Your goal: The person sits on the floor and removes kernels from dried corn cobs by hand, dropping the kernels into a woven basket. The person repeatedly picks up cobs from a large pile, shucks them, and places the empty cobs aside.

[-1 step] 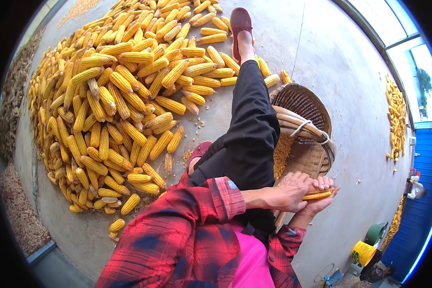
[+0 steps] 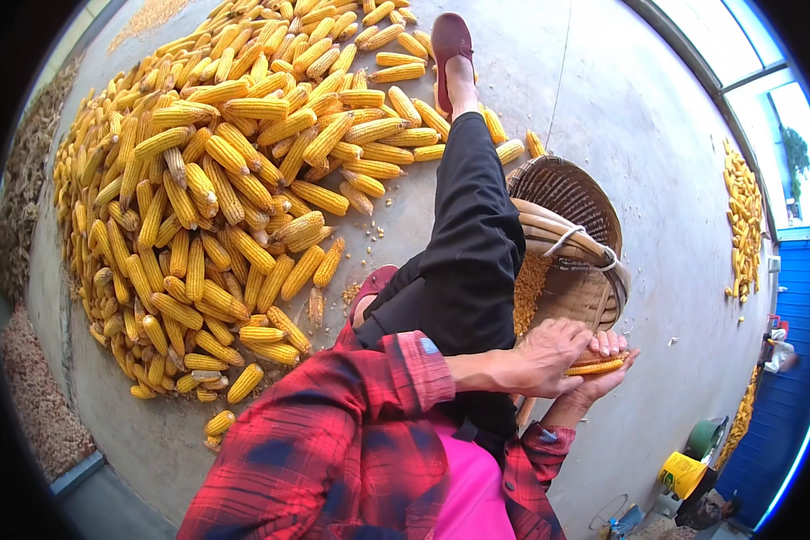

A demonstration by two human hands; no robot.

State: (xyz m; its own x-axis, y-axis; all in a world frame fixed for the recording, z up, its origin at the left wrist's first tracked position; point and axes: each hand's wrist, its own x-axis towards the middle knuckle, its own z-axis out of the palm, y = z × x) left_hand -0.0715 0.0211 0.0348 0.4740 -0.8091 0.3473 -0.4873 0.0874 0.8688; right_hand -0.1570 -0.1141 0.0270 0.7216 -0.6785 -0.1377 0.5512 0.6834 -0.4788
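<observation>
A corn cob lies across my hands above the near edge of a woven bamboo basket. Yellow kernels line its near side, while its upper side looks bare and reddish brown. My right hand is closed around the cob from below, fingertips curled over its far side. Pressed on the cob's left end is my left hand, back upward, its fingers bent and partly hidden. Loose yellow kernels lie in the basket beside my black-trousered leg.
A large heap of yellow corn cobs spreads over the concrete floor at left. More cobs lie along the right wall. A yellow bucket and a green basin stand at the lower right. Red shoes are on my feet.
My left hand and sleeve have shifted very slightly to the left. The cob and my right hand look the same.
</observation>
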